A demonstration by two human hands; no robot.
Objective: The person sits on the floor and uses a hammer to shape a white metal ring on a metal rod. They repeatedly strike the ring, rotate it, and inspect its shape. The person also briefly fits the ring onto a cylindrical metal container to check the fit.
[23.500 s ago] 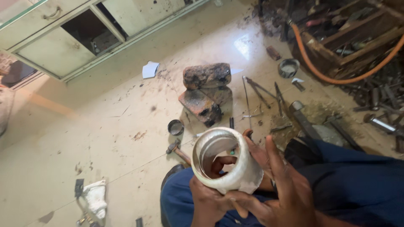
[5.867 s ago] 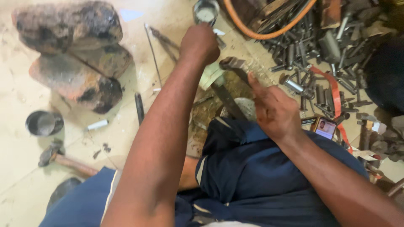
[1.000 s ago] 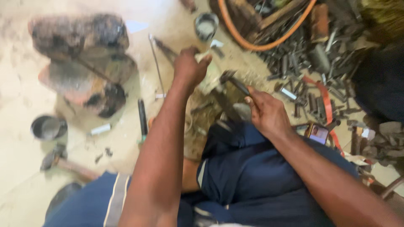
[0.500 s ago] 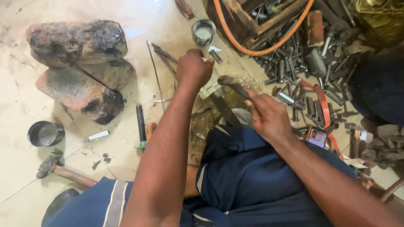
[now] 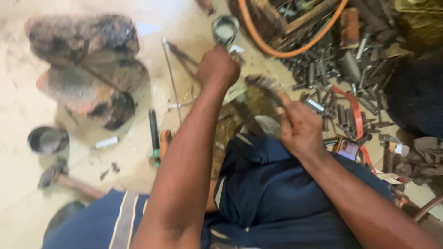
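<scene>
STEP: working at small metal part on floor, judged mid-grip | LEFT: left hand fisted on small metal part, near grey cup | RIGHT: right hand clasping blurred tool | NEXT: likely needs steadying part, bringing tool across.

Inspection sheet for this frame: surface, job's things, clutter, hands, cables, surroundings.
Surface: pale floor, stained and dusty.
Job's things: dark tool, blurred.
Clutter: stacked bricks, black bowl, hammer, metal cup, pile of bolts and metal parts.
Hands: left hand fisted near the cup, what it holds cannot be told; right hand grips the dark tool.
Cables: orange hose, red strap.
Surroundings: blue-clothed legs.
</scene>
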